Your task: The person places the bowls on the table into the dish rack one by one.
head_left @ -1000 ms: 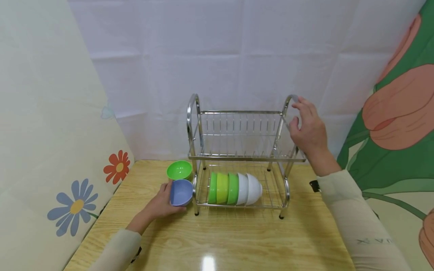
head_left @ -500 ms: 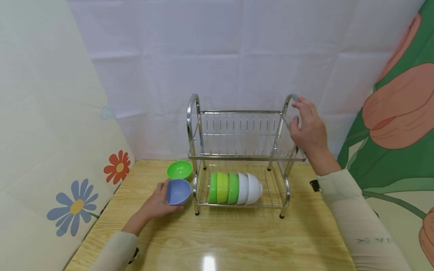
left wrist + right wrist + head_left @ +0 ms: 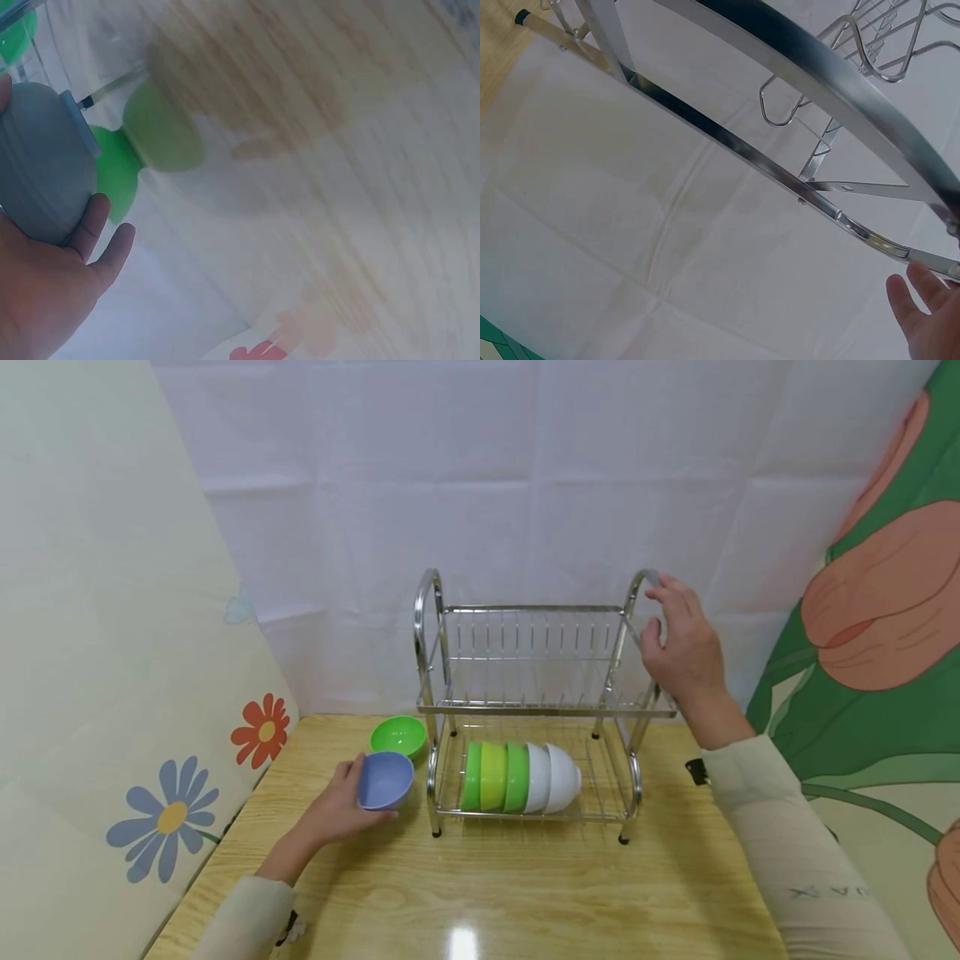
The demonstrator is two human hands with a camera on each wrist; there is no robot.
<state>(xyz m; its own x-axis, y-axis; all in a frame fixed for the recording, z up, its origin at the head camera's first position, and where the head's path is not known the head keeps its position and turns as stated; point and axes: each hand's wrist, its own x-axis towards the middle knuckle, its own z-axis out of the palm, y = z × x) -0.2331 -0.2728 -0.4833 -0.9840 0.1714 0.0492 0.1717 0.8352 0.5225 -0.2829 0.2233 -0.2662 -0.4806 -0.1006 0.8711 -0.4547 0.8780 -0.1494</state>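
Observation:
My left hand [image 3: 337,806] grips a blue bowl [image 3: 386,781] at the left of a chrome dish rack [image 3: 555,711], thumb at the near side and fingers at the far side. In the left wrist view the bowl [image 3: 46,161] shows its outside and foot ring, tilted. Behind it a green bowl [image 3: 398,737] stands upright on the table. On the rack's lower tier, several green, yellow-green and white bowls [image 3: 517,778] stand on edge in a row. My right hand [image 3: 686,647] touches the rack's right side frame near its top, fingertips right at the rail [image 3: 885,244].
The rack's upper tier [image 3: 532,660] has a row of upright wire dividers. A wooden table [image 3: 540,893] extends in front of the rack. A white cloth [image 3: 480,485] hangs behind, and flower-printed cloths [image 3: 97,610] stand on both sides.
My left hand has drawn the blue bowl leftward, away from the rack's left post, and slightly up. My right hand and the bowls on the rack have stayed in place.

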